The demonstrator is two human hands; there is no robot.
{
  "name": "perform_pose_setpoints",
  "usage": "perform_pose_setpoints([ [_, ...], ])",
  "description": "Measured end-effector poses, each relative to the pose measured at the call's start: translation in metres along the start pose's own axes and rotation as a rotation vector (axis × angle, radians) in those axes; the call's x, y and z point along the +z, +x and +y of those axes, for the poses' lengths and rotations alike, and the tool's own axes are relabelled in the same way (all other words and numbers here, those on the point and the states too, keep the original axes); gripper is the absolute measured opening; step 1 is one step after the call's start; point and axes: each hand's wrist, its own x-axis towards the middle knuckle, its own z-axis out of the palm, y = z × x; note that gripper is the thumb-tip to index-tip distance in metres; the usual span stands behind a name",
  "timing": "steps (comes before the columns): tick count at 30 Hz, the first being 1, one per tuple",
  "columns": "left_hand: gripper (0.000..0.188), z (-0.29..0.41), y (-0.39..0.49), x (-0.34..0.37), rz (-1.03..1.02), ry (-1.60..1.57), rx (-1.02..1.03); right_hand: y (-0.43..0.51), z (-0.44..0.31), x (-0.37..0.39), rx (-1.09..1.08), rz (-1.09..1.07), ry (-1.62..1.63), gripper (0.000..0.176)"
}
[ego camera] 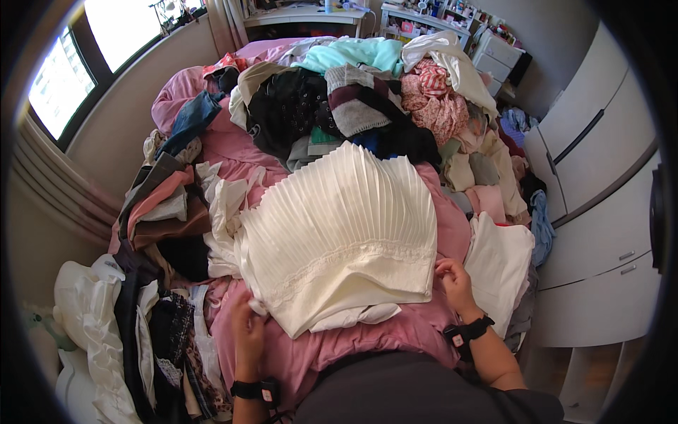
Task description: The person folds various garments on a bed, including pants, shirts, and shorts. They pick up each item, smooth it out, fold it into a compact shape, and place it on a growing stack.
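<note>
A white pleated garment with a lace band [344, 222] lies spread on the pink bedding [339, 347], its pleats fanning away from me. At its near left corner is my left hand [248, 323], with a bit of white cloth at the fingers; whether they grip it is hard to tell. My right hand [453, 281] is beside the garment's right edge, fingers curled; the picture does not settle whether they pinch the cloth. Some white fabric [360, 317] shows from under the near hem. Both wrists wear black straps with small devices.
Heaped clothes, among them a grey, maroon and black knit [360, 100], cover the bed's far part. Jeans [190, 119] and folded garments [164, 206] lie left, white ruffled clothing [95, 339] nearer. A folded white garment [495, 265] is at right, before the white cabinets [598, 233].
</note>
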Motion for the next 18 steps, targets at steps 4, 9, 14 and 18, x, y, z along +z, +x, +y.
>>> perform_pose_setpoints([
  [4, 0.023, 0.029, -0.003, 0.001, 0.084, 0.033, 0.089, 0.002, -0.04, 0.016, -0.173, 0.0, -0.143, 0.027],
  [9, 0.032, 0.065, 0.001, 0.051, -0.319, 0.612, 0.58, 0.013, -0.086, 0.075, -0.681, -0.247, -0.53, 0.041],
  [14, 0.029, 0.057, -0.003, 0.055, -0.306, 0.663, 0.677, 0.015, -0.085, 0.072, -0.638, -0.336, -0.491, 0.033],
  [18, 0.03, 0.05, -0.02, 0.037, -0.325, 0.618, 0.639, -0.003, -0.069, 0.047, -0.669, -0.383, -0.49, 0.028],
])
